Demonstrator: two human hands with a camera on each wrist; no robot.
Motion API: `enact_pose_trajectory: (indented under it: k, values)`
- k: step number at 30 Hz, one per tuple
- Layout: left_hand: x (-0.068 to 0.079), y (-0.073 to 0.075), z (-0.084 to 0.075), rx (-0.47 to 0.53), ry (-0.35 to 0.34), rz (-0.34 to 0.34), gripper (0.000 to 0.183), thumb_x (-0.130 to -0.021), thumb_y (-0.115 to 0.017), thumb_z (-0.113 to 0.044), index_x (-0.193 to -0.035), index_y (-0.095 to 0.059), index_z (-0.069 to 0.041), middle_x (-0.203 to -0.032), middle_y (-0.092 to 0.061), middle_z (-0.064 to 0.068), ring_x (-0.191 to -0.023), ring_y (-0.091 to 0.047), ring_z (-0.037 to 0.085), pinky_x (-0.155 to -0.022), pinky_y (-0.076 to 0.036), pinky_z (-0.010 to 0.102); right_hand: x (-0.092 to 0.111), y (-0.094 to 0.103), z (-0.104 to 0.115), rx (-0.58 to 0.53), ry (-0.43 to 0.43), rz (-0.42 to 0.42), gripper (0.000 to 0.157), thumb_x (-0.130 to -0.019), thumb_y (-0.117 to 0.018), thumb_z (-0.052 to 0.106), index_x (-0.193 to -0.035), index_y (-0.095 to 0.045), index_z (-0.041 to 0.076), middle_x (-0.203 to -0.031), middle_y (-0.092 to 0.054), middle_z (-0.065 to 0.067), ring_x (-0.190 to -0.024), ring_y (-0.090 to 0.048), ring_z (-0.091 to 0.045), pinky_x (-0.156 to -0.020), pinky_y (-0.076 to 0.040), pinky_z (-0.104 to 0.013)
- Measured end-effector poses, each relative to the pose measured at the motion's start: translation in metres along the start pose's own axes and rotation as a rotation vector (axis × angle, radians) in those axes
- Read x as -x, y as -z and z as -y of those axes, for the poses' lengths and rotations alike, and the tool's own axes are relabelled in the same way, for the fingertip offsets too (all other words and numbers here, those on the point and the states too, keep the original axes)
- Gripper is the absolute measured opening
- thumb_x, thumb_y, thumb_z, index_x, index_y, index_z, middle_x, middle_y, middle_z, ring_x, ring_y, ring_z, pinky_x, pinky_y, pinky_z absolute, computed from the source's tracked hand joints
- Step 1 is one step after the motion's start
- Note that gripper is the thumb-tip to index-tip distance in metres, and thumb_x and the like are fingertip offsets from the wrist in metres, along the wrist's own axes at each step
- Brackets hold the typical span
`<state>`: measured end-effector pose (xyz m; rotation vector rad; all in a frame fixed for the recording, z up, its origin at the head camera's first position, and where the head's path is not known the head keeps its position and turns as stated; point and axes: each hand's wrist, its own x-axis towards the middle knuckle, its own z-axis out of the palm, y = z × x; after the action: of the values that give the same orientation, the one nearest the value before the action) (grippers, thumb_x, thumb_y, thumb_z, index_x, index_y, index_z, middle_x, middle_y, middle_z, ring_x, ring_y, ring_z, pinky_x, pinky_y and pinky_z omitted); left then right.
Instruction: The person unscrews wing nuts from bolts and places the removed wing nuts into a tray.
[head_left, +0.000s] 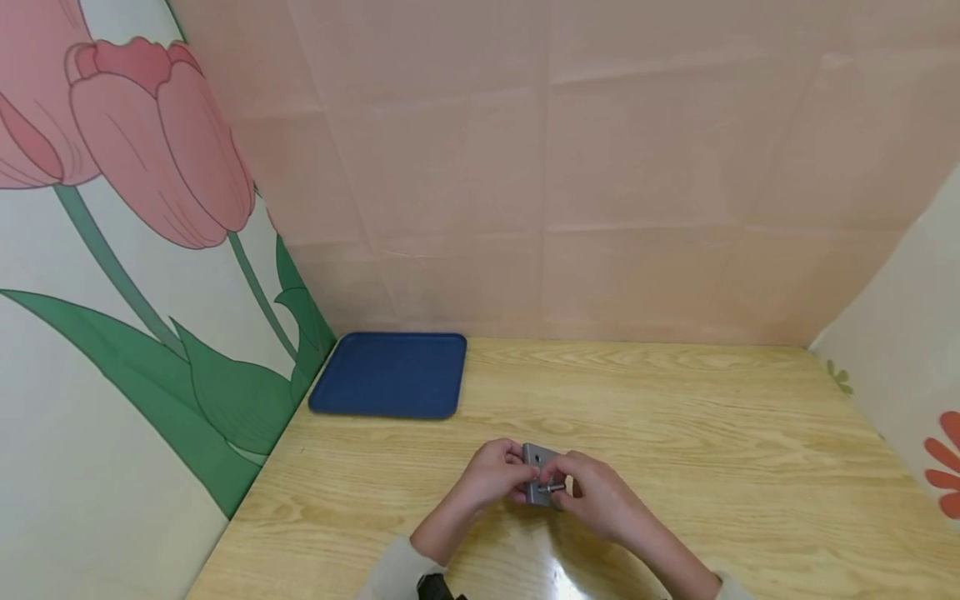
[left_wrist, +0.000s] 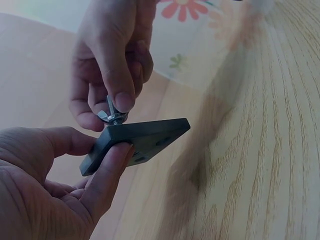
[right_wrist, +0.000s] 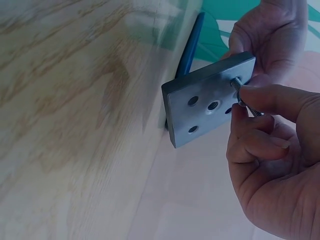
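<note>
Pale sleeves (head_left: 397, 571) come nearest the head camera, at its bottom edge, with bare forearms (head_left: 671, 554) reaching out of them over a wood-grain worktop (head_left: 712, 433). Toward its far left, well apart from the hands, lies a blue tray (head_left: 390, 379), the one container in view, its flat floor showing from rim to rim. Near the middle, above the worktop, the person's left hand (head_left: 491, 477) pinches a grey metal plate (right_wrist: 210, 122) by one side between thumb and fingers. At one corner of that plate, the right hand (head_left: 600, 496) pinches a threaded screw (right_wrist: 237, 86) between thumb and finger, its shank meeting a corner hole; the other corner holes and the threaded centre hole have nothing through them. Smallest is a wing nut (left_wrist: 111, 118) around the screw, close to the plate; whether the two touch is hard to tell. The step in hand looks like working the screw and nut at that corner, though whether they are being tightened or loosened cannot be told. The next move probably calls for a firm left grip and small fingertip turns, with the screw held square to the plate.
</note>
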<state>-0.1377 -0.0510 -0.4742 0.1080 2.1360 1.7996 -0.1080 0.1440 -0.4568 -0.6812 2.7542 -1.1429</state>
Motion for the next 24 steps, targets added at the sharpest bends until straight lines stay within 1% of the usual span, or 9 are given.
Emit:
enact_pose_trajectory:
  k: [3,5,8,11,14,17,20,24]
  values:
    - [-0.0003,0.0003,-0.0002,-0.004,0.011,-0.002,0.019,-0.088,-0.070,-0.003,-0.104,-0.063,0.004,-0.084,-0.066,0.010,-0.068,-0.068,0.016,-0.056,-0.060,0.028,-0.0001,-0.0005,-0.0015,-0.003,0.008,-0.008,0.020,-0.088,-0.076,0.009,-0.103,-0.069,0.020,-0.092,-0.060,0.007,-0.064,-0.047,-0.003,-0.053,-0.044,-0.022]
    - [-0.0003,0.0003,-0.0008,-0.007,0.014,-0.004,0.020,-0.089,-0.071,-0.004,-0.105,-0.063,0.003,-0.085,-0.065,0.009,-0.067,-0.067,0.016,-0.056,-0.060,0.029,-0.0004,-0.0008,-0.0019,-0.015,-0.002,-0.017,0.015,-0.091,-0.074,0.016,-0.105,-0.070,0.020,-0.091,-0.060,0.007,-0.063,-0.047,-0.004,-0.052,-0.044,-0.022]
    - [-0.0003,0.0000,-0.0017,-0.013,0.012,-0.008,0.020,-0.089,-0.072,-0.004,-0.106,-0.063,0.003,-0.085,-0.064,0.009,-0.066,-0.066,0.015,-0.056,-0.059,0.029,-0.0018,-0.0010,-0.0016,-0.024,-0.048,-0.048,0.011,-0.096,-0.070,0.029,-0.104,-0.071,0.021,-0.090,-0.061,0.009,-0.060,-0.047,-0.005,-0.050,-0.043,-0.022]
    - [-0.0005,-0.0006,-0.0020,-0.011,0.009,-0.008,0.021,-0.089,-0.072,-0.003,-0.105,-0.062,0.003,-0.084,-0.064,0.009,-0.066,-0.065,0.015,-0.055,-0.059,0.029,-0.0033,-0.0009,-0.0013,-0.013,-0.099,-0.084,0.013,-0.098,-0.066,0.035,-0.098,-0.071,0.023,-0.088,-0.062,0.010,-0.059,-0.046,-0.006,-0.049,-0.041,-0.022]
    - [-0.0006,-0.0014,-0.0022,-0.009,0.005,-0.011,0.020,-0.088,-0.073,-0.003,-0.104,-0.062,0.003,-0.083,-0.064,0.008,-0.065,-0.065,0.015,-0.055,-0.059,0.029,-0.0043,-0.0008,-0.0019,0.012,-0.131,-0.105,0.013,-0.098,-0.067,0.035,-0.093,-0.072,0.024,-0.086,-0.062,0.010,-0.058,-0.044,-0.006,-0.049,-0.038,-0.022]
    - [-0.0008,-0.0018,-0.0018,-0.010,0.002,-0.011,0.020,-0.088,-0.073,-0.003,-0.103,-0.062,0.003,-0.082,-0.065,0.008,-0.065,-0.065,0.015,-0.054,-0.059,0.029,-0.0040,-0.0005,-0.0026,0.024,-0.144,-0.103,0.012,-0.097,-0.067,0.034,-0.090,-0.072,0.025,-0.086,-0.062,0.010,-0.059,-0.044,-0.006,-0.050,-0.037,-0.022]
    - [-0.0013,-0.0019,-0.0011,-0.006,0.002,-0.007,0.020,-0.088,-0.073,-0.003,-0.103,-0.062,0.003,-0.082,-0.064,0.007,-0.065,-0.065,0.015,-0.054,-0.059,0.029,-0.0036,-0.0003,-0.0032,0.023,-0.141,-0.090,0.013,-0.097,-0.067,0.034,-0.089,-0.071,0.025,-0.085,-0.063,0.011,-0.059,-0.044,-0.006,-0.050,-0.037,-0.022]
    - [-0.0020,-0.0030,0.0003,0.001,-0.001,-0.019,0.021,-0.087,-0.072,-0.001,-0.104,-0.062,0.005,-0.081,-0.064,0.008,-0.065,-0.064,0.016,-0.054,-0.058,0.029,-0.0030,-0.0008,-0.0046,0.013,-0.119,-0.065,0.015,-0.097,-0.067,0.036,-0.089,-0.072,0.024,-0.084,-0.063,0.012,-0.057,-0.044,-0.006,-0.049,-0.038,-0.022]
